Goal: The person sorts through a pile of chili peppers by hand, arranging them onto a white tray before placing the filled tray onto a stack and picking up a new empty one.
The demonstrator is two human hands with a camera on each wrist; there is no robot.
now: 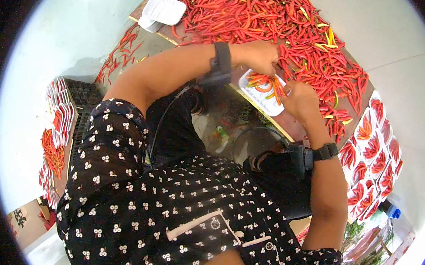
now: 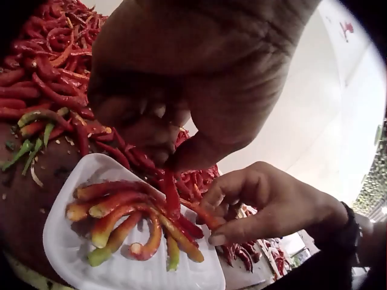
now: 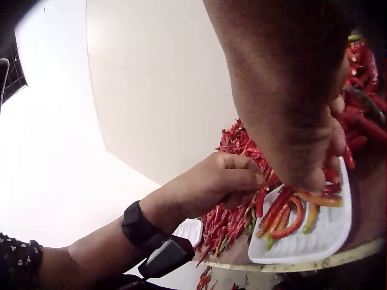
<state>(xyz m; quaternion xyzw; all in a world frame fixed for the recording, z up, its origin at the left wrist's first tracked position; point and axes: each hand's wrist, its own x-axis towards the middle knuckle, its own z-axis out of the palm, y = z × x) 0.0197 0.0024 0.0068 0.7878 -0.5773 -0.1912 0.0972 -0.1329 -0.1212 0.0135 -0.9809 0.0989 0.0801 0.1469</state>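
Observation:
A white ribbed tray holds a fan of red, orange and green-tipped chili peppers. My left hand is over the tray's far side, its fingers curled. From its fingertips a red chili pepper points down into the tray, pinched there. On the opposite side, my right hand pinches an orange-red chili pepper between thumb and fingers, over the fan's edge. In the right wrist view, the right hand covers part of the fan.
A large heap of red chili peppers spreads behind the tray on the brown table. White empty trays are stacked at the far left corner. Filled trays stand in rows at the right. A black crate stands at left.

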